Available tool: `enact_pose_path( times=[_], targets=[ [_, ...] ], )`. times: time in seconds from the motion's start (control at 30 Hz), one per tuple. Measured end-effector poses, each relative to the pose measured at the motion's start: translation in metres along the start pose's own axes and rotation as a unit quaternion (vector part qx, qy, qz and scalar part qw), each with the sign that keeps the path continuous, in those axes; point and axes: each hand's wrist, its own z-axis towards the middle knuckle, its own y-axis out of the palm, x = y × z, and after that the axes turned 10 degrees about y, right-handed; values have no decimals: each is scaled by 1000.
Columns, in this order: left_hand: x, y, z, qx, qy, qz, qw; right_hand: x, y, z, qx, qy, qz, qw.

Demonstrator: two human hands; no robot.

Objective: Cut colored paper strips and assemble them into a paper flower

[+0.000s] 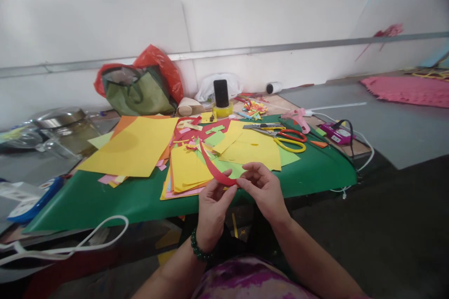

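Observation:
A curved red paper strip (pixel 214 171) runs up and to the left from my fingers, over a stack of yellow paper (pixel 189 168). My left hand (pixel 214 203) pinches the strip near its lower end between thumb and fingers. Close beside it, my right hand (pixel 261 189) grips the strip's tip with thumb and forefinger. Both hands are just over the front edge of the green table mat (pixel 133 198). Beyond them lie loose yellow sheets (pixel 254 149), paper scraps, and scissors (pixel 289 140) with one red and one yellow handle.
A utility knife (pixel 268 126) lies by the scissors. Further right are a pink glue gun (pixel 300 119) and a purple power strip (pixel 336 133) with cords. A phone (pixel 220 93) stands on a yellow holder at the back. A large jar (pixel 68 126) stands at left.

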Motion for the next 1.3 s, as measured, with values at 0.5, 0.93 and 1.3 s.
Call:
enact_pose_path(
  times=[0.5, 0.93, 1.3],
  targets=[
    [16, 8, -7, -31, 39, 22, 999, -11, -21, -17, -14, -139, -108, 984],
    [19, 4, -7, -44, 27, 13, 999, -7, -24, -19, -67, -118, -94, 986],
    [13, 5, -8, -14, 112, 38, 993, -4, -26, -15, -53, -12, -11, 998]
  ],
)
